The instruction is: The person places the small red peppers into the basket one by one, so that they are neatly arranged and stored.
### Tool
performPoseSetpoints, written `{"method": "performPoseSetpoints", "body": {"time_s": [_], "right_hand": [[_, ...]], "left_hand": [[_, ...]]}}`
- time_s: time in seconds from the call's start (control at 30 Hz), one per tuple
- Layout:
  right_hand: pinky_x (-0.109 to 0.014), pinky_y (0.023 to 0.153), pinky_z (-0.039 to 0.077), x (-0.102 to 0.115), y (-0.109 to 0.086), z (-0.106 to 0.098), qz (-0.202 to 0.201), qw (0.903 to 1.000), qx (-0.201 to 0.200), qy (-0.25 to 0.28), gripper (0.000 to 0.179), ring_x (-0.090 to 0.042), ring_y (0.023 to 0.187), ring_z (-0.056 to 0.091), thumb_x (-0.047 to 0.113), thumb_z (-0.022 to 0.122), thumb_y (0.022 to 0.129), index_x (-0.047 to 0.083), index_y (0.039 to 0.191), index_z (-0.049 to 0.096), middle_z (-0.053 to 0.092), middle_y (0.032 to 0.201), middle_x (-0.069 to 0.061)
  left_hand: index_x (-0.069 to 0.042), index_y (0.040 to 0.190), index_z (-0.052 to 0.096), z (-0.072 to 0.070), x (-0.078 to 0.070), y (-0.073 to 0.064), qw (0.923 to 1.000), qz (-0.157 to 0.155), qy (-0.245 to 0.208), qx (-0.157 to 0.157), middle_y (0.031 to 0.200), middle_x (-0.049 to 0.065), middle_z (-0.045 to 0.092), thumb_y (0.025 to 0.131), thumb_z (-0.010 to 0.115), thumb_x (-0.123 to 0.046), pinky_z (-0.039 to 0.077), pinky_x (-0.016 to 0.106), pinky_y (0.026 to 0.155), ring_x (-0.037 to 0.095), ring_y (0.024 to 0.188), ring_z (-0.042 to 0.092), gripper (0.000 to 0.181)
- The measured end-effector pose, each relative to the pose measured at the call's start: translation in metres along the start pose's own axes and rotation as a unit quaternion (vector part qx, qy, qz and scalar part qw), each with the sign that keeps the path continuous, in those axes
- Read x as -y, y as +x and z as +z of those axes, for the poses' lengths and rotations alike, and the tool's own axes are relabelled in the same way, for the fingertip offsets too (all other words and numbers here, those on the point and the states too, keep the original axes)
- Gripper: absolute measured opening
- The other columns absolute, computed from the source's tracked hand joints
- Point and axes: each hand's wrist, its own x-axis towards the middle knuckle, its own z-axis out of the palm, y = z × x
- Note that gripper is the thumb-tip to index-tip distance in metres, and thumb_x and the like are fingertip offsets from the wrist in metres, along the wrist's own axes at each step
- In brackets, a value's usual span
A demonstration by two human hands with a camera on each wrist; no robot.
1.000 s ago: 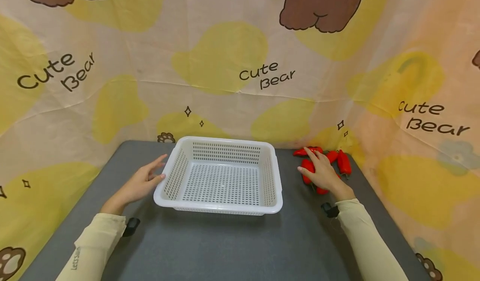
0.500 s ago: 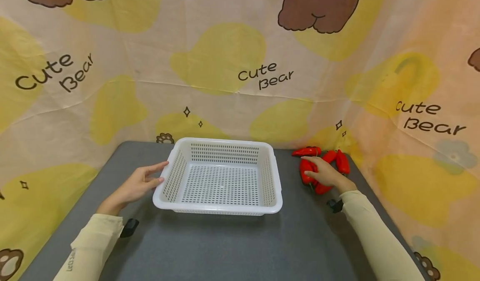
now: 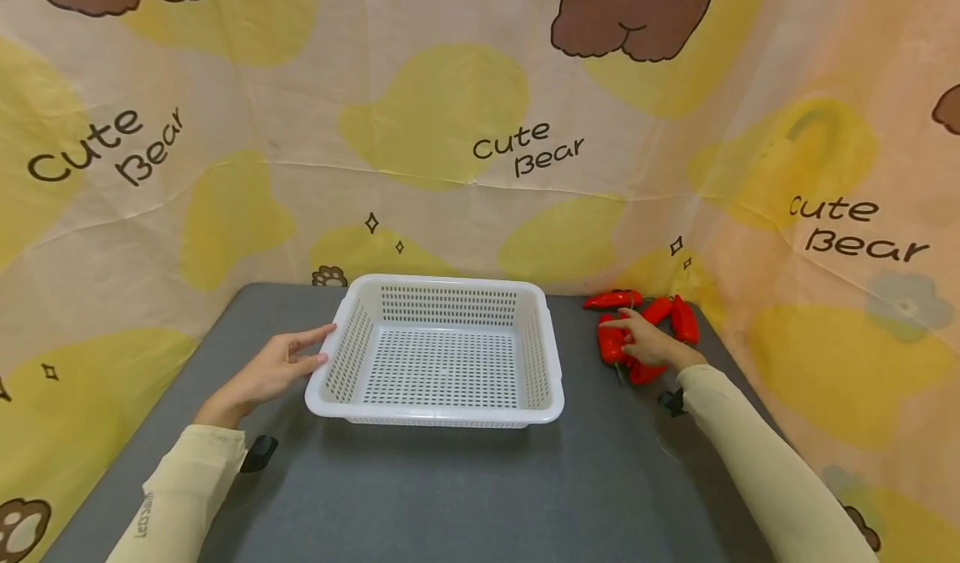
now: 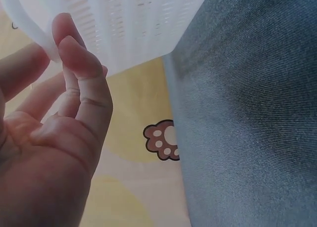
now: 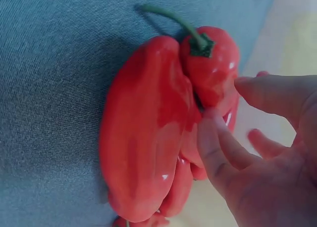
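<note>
A white plastic basket (image 3: 442, 415) with slotted walls stands tilted slightly towards me at the middle of the table. My left hand (image 3: 266, 375) holds its left rim; in the left wrist view, the rim passes between thumb and curled fingers (image 4: 94, 98). At the back right lies a heap of glossy red peppers. My right hand (image 3: 652, 344) is on the heap, with thumb and fingertips against one red pepper (image 5: 210, 64) with a green stem. A longer red pepper (image 5: 143, 133) lies beside it, outside the grasp. Nothing shows inside the basket.
Other red peppers lie close by, one near the back edge (image 3: 613, 299) and one at the far right (image 3: 684, 321). The grey table (image 3: 450, 496) meets a printed cloth (image 3: 427, 113) at the back and on both sides.
My right hand has come down into the heap, its fingers drawing together on a pepper. The left hand has moved from beside the basket onto its rim.
</note>
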Motion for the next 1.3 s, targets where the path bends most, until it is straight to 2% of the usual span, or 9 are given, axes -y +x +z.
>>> {"method": "performPoseSetpoints", "body": {"time_s": [0.03,0.13,0.27,0.3,0.4,0.53,0.77,0.97,1.3], "right_hand": [[-0.025,0.065,0.04,0.0,0.002,0.0,0.001,1.0,0.0,-0.008,0.059,-0.028,0.09,0.058,-0.018,0.052,0.084,-0.009,0.143,0.049,0.013,0.157,-0.044],[-0.024,0.062,0.038,0.001,0.007,0.002,0.006,0.9998,0.01,-0.017,0.061,-0.029,0.089,0.059,-0.021,0.051,0.082,-0.009,0.142,0.051,0.008,0.16,-0.041],[-0.022,0.06,0.037,0.003,0.011,0.005,0.001,0.9989,0.028,-0.037,0.059,-0.024,0.081,0.058,-0.021,0.055,0.082,-0.008,0.139,0.054,0.013,0.16,-0.041],[-0.024,0.06,0.038,0.003,0.012,0.006,-0.005,0.9985,0.03,-0.046,0.058,-0.025,0.087,0.059,-0.021,0.057,0.081,-0.009,0.138,0.055,0.016,0.159,-0.042],[-0.034,0.076,0.053,0.006,0.014,0.011,-0.012,0.9966,0.029,-0.076,0.057,-0.043,0.115,0.058,-0.02,0.062,0.081,-0.007,0.136,0.058,0.023,0.158,-0.04],[-0.052,0.097,0.053,0.006,0.017,0.018,-0.03,0.9924,-0.001,-0.119,0.056,-0.057,0.136,0.042,-0.021,0.067,0.076,-0.006,0.131,0.063,0.034,0.153,-0.039],[-0.056,0.105,0.047,0.007,0.019,0.023,-0.065,0.9818,-0.064,-0.167,0.047,-0.049,0.123,0.058,-0.02,0.066,0.075,-0.009,0.12,0.065,0.06,0.132,-0.032],[-0.057,0.101,0.049,0.003,0.019,0.025,-0.096,0.9771,-0.141,-0.126,0.045,-0.045,0.115,0.062,-0.017,0.067,0.076,-0.009,0.12,0.063,0.067,0.121,-0.025],[-0.055,0.094,0.049,0.012,0.018,0.015,-0.044,0.9846,-0.165,-0.036,0.048,-0.038,0.102,0.059,-0.003,0.07,0.088,-0.004,0.135,0.059,0.065,0.128,-0.027]], "left_hand": [[0.007,0.155,0.03,0.0,0.0,0.0,1.0,-0.002,-0.001,-0.001,0.146,0.034,0.049,0.101,0.061,-0.015,0.058,0.024,0.08,0.004,0.098,0.07,0.066],[0.004,0.156,0.03,0.001,0.002,-0.001,0.9999,-0.01,-0.003,-0.003,0.147,0.033,0.049,0.102,0.061,-0.017,0.057,0.023,0.081,0.004,0.099,0.069,0.066],[0.001,0.157,0.031,0.002,0.003,-0.002,0.9999,-0.015,0.0,-0.004,0.145,0.031,0.052,0.102,0.061,-0.02,0.057,0.024,0.082,0.007,0.102,0.069,0.066],[0.0,0.157,0.031,0.002,0.003,-0.002,0.9998,-0.018,-0.002,-0.005,0.145,0.03,0.053,0.102,0.061,-0.021,0.057,0.024,0.083,0.007,0.103,0.068,0.066],[-0.002,0.157,0.031,0.002,0.003,-0.003,0.9996,-0.025,-0.009,-0.006,0.146,0.028,0.053,0.101,0.062,-0.023,0.056,0.025,0.084,0.008,0.106,0.068,0.068],[-0.002,0.158,0.031,0.002,0.003,-0.003,0.9993,-0.029,-0.022,-0.004,0.148,0.028,0.051,0.101,0.063,-0.023,0.056,0.025,0.085,0.008,0.107,0.067,0.069],[-0.001,0.158,0.03,0.003,0.004,-0.002,0.9992,-0.031,-0.023,-0.005,0.148,0.028,0.051,0.101,0.063,-0.024,0.056,0.025,0.086,0.008,0.106,0.068,0.07],[-0.001,0.157,0.031,0.004,0.005,-0.002,0.9991,-0.027,-0.03,-0.006,0.148,0.028,0.051,0.101,0.063,-0.022,0.055,0.022,0.086,0.008,0.107,0.068,0.068],[0.001,0.157,0.031,0.004,0.004,-0.003,0.9989,-0.029,-0.036,-0.012,0.148,0.029,0.051,0.101,0.063,-0.021,0.056,0.022,0.085,0.008,0.106,0.069,0.068]]}}
